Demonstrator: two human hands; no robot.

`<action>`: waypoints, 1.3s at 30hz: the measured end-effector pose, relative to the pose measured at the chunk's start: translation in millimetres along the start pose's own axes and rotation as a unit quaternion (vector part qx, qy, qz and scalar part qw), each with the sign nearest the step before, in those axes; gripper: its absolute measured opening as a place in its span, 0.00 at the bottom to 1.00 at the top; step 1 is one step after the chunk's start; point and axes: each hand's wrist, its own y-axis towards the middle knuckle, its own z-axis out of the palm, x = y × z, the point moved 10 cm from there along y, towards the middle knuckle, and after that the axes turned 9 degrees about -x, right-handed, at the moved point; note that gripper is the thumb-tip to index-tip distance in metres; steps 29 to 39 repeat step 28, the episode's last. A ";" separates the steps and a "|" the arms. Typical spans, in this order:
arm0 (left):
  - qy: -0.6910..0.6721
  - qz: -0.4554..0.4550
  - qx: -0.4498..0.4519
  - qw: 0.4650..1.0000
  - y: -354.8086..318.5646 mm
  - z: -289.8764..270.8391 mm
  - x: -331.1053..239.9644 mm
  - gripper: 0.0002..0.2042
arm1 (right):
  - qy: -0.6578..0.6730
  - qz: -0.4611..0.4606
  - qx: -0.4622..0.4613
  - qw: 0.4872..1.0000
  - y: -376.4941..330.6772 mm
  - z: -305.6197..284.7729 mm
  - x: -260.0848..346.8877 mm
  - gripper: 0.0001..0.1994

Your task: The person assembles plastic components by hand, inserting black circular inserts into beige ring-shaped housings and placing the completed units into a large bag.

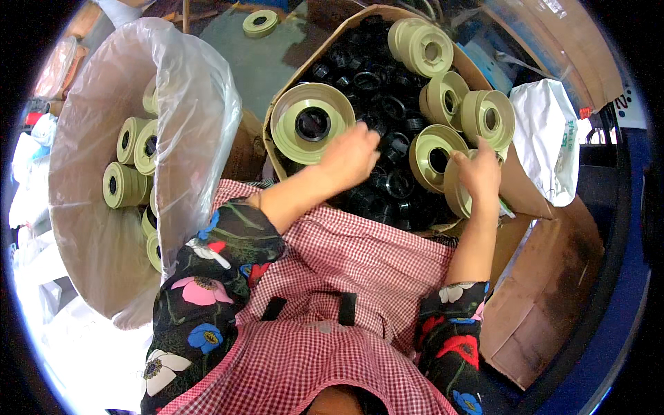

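Observation:
My left hand [349, 159] is over the carton, fingers curled together; whatever they may hold is hidden. Just beside it lies a wide olive-green round plastic part [283, 131] with a black ring [313, 124] in its centre. My right hand [482, 174] grips the rim of another olive-green plastic part [453, 185] at the carton's right side, thumb and fingers around its edge. Next to that hand another olive part [422, 158] lies on its side with a dark centre. Many loose black plastic rings [398, 183] fill the carton under both hands.
More olive parts [423, 50] are heaped along the carton's [304, 59] right side. A large carton lined with clear plastic [90, 228] at left holds several olive parts. One olive part [260, 23] lies on the floor. A white bag [546, 138] hangs at right, above cardboard flaps [539, 304].

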 end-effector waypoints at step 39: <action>0.096 -0.171 0.249 0.948 -19.3 96.1 30.5 0.14 | 0.416 0.035 0.134 0.899 -29.1 21.8 72.7 0.30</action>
